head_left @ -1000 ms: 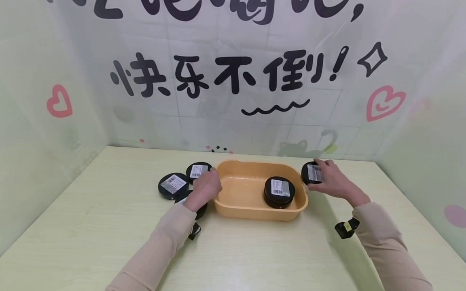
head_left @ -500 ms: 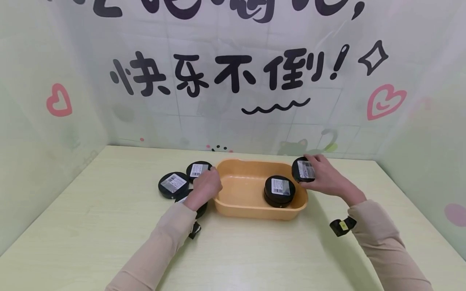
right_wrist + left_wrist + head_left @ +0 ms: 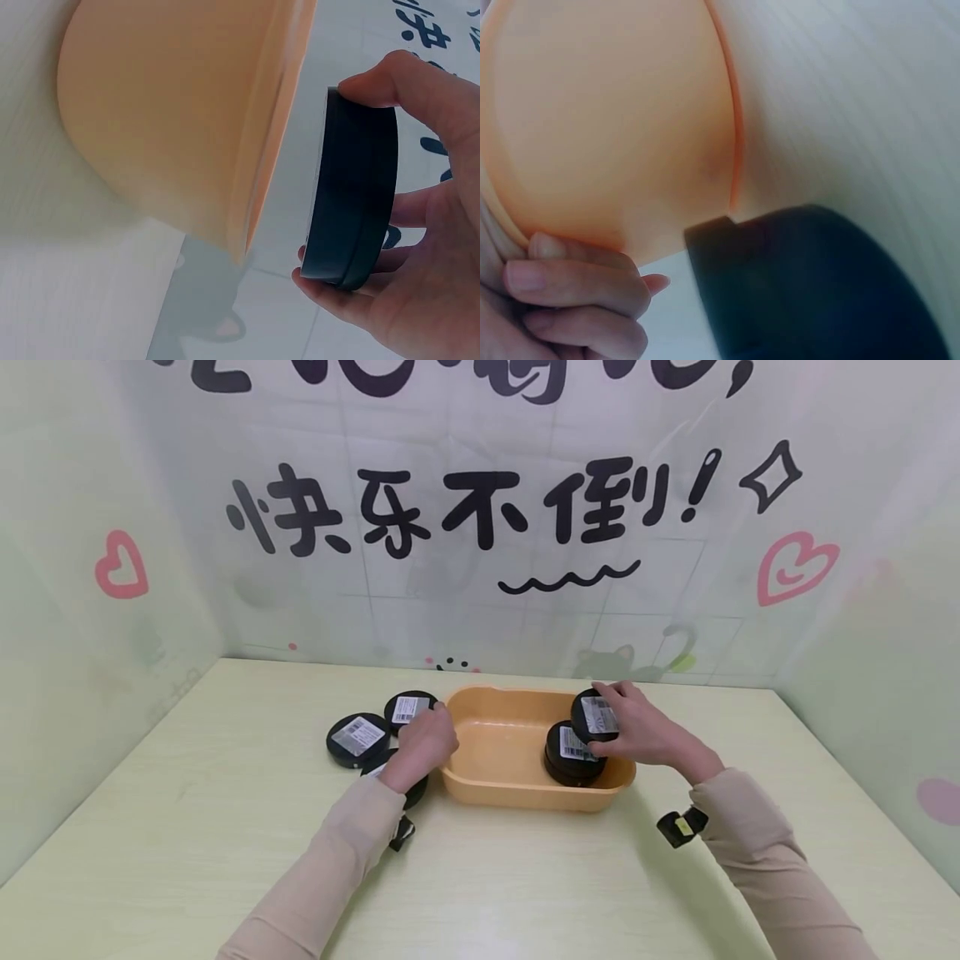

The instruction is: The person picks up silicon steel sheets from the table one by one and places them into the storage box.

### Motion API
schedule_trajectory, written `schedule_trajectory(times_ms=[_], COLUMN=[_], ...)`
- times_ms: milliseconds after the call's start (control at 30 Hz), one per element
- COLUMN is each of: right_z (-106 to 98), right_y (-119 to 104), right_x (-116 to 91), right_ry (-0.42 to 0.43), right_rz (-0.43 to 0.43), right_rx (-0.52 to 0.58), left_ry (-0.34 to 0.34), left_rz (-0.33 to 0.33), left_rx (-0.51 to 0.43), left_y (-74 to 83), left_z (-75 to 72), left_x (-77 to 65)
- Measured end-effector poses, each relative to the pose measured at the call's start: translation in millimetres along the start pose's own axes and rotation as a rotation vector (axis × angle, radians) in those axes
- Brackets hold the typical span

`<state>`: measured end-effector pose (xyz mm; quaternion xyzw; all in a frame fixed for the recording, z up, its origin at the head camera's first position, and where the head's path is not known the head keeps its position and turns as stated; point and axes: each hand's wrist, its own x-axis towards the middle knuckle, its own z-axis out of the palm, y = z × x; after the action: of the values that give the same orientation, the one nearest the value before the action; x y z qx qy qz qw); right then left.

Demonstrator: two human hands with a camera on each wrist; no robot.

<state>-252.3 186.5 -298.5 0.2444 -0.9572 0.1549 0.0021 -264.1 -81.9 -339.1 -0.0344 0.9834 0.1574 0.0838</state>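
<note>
My right hand (image 3: 637, 727) holds a round black tin (image 3: 598, 714) by its edge, thumb on one side and fingers on the other, label facing up. In the right wrist view the tin (image 3: 351, 187) appears as a short cylinder beside the basin's rim. In the head view it overlaps a stack of black tins (image 3: 573, 770) inside the orange plastic basin (image 3: 525, 797), at its right end. My left hand (image 3: 429, 745) grips the basin's left rim, and the left wrist view shows its curled fingers (image 3: 577, 285) there.
Several black tins with white labels, such as the leftmost tin (image 3: 358, 739) and the rear tin (image 3: 408, 706), lie left of the basin. My left forearm partly covers another tin (image 3: 417, 792). A printed backdrop (image 3: 480, 618) stands behind the light wooden table (image 3: 525, 885).
My right hand has carried the tin leftward from beside the basin's right end to over the basin. The left hand has stayed at the rim.
</note>
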Motion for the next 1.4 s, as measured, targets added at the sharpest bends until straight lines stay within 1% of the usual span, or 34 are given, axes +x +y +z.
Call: schedule_trajectory(times_ms=[267,600,1067,1300,1400], right_z=[7.8,20.1,28.5,30.7,31.1], right_y=[-6.1,-5.3,-1.0,0.0,0.5], right_x=[5.4,9.2,12.2,14.0,14.6], right_ry=[-0.013,-0.033,-0.077,-0.095,-0.097], right_rz=[-0.03,-0.055,-0.031,-0.01,-0.015], right_rx=[0.018,0.027,-0.002,0.015,0.019], left_ry=[0.005,0.002,0.002,0.008,0.007], left_rz=[0.002,-0.002,0.006,0.015,0.015], left_rx=[0.005,-0.001,-0.002,-0.005,-0.003], left_y=[-0.2,-0.1,-0.6,-1.0,-0.9], left_z=[0.1,0.2,0.5,-0.4,-0.7], left_x=[0.7,0.9,-0.2,-1.2,-1.5])
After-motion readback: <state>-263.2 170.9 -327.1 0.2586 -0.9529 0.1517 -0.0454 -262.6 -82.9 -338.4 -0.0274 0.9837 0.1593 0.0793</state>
